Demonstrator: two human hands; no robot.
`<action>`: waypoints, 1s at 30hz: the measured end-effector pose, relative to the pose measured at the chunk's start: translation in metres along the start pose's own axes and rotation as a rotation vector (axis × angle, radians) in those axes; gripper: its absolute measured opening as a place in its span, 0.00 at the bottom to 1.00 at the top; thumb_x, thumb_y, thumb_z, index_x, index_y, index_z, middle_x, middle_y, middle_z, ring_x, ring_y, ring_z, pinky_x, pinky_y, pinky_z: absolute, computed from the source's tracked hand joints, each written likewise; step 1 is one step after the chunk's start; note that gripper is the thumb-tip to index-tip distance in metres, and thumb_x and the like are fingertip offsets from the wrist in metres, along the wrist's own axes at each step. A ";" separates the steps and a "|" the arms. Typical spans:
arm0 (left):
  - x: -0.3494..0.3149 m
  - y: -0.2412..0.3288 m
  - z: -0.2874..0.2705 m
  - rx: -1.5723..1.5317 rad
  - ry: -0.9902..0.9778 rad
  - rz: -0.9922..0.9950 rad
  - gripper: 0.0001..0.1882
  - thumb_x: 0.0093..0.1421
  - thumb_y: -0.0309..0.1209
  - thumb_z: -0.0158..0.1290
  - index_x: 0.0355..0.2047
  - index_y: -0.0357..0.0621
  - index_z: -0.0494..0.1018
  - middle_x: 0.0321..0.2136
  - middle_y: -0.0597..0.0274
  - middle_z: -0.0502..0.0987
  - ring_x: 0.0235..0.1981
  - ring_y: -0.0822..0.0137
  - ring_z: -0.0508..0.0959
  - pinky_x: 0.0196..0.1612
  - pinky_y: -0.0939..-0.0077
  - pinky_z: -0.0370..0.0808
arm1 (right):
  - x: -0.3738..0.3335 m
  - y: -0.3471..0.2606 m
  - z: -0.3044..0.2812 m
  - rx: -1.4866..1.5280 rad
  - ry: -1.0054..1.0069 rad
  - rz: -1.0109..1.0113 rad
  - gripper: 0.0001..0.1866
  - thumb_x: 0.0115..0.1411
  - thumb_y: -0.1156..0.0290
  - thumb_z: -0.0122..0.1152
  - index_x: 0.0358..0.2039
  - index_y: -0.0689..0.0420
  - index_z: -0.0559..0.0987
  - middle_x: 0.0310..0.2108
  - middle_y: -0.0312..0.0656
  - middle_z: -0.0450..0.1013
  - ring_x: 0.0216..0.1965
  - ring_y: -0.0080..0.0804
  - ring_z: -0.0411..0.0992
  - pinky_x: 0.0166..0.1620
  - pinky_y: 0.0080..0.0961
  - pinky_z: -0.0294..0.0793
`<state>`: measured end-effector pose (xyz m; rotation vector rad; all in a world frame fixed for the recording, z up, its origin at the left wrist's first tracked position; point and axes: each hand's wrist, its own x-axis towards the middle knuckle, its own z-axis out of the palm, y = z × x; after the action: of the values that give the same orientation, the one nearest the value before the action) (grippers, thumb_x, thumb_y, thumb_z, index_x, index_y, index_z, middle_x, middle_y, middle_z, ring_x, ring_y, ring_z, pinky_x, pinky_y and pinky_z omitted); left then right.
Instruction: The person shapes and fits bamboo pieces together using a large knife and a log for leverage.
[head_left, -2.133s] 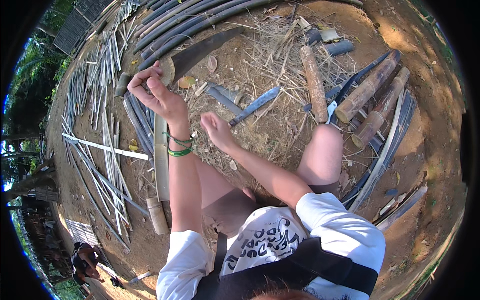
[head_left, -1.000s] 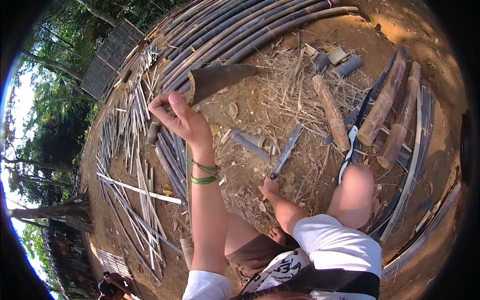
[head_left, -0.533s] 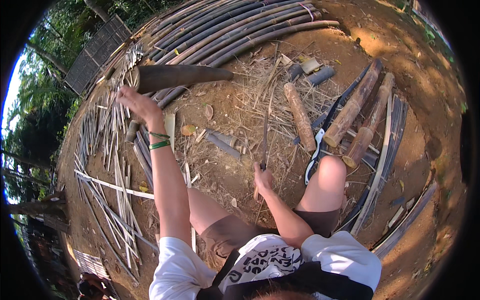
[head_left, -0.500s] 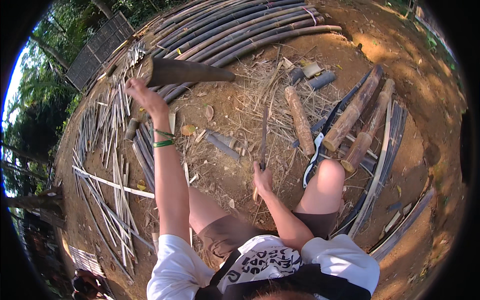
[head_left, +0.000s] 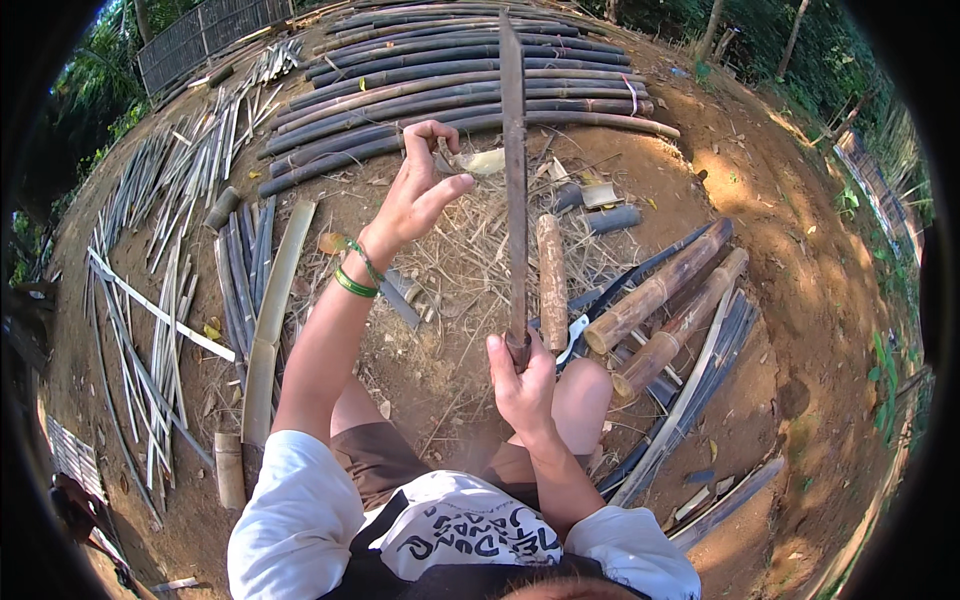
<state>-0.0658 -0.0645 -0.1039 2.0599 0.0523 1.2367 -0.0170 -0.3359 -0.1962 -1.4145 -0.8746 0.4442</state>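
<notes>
My left hand [head_left: 415, 195] is raised over the ground ahead, fingers curled and thumb stretched out. Its fingertips pinch the near end of a pale, curved piece of split bamboo [head_left: 478, 161], seen foreshortened. My right hand [head_left: 524, 385] is wrapped round the handle of a machete [head_left: 515, 190], whose long dark blade points straight up and away from me. The blade stands to the right of the bamboo piece, apart from it in this view. Beyond the right fist stands or lies a peeled, light-brown log [head_left: 551, 270]; I cannot tell which.
Dark bamboo poles [head_left: 430, 90] lie across the back. Pale strips [head_left: 165, 310] and a split bamboo half [head_left: 268, 335] are at left. Two thick bamboo sections [head_left: 665, 280], a white-handled tool [head_left: 574, 338] and dark slats [head_left: 690, 400] lie right. Shavings [head_left: 470, 225] litter the middle.
My right hand has lifted the machete, its blade now higher and nearer. My left hand has come rightward, and a large dark bamboo piece beside it no longer shows that way. The view has shifted.
</notes>
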 end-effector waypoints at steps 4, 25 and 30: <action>-0.010 0.004 -0.001 -0.011 0.003 -0.025 0.31 0.60 0.37 0.63 0.54 0.41 0.57 0.48 0.56 0.68 0.53 0.63 0.68 0.65 0.64 0.61 | -0.004 0.010 0.006 -0.039 -0.012 0.013 0.17 0.66 0.61 0.67 0.29 0.61 0.74 0.13 0.31 0.60 0.16 0.19 0.57 0.21 0.28 0.55; -0.053 0.014 -0.031 -0.121 0.047 -0.120 0.26 0.60 0.33 0.67 0.56 0.38 0.71 0.54 0.55 0.76 0.62 0.62 0.72 0.67 0.60 0.66 | -0.010 0.008 0.009 -0.098 -0.119 0.087 0.17 0.66 0.62 0.67 0.29 0.62 0.75 0.14 0.32 0.63 0.17 0.20 0.59 0.23 0.28 0.58; -0.053 0.020 -0.011 -0.147 0.183 -0.187 0.33 0.59 0.36 0.67 0.62 0.43 0.69 0.59 0.57 0.74 0.64 0.61 0.72 0.67 0.58 0.68 | -0.011 0.014 0.012 -0.143 -0.093 0.067 0.17 0.66 0.62 0.67 0.29 0.62 0.75 0.14 0.34 0.64 0.17 0.22 0.60 0.23 0.30 0.59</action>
<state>-0.1091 -0.0935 -0.1294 1.7697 0.2273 1.2692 -0.0296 -0.3341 -0.2130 -1.5683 -0.9511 0.5101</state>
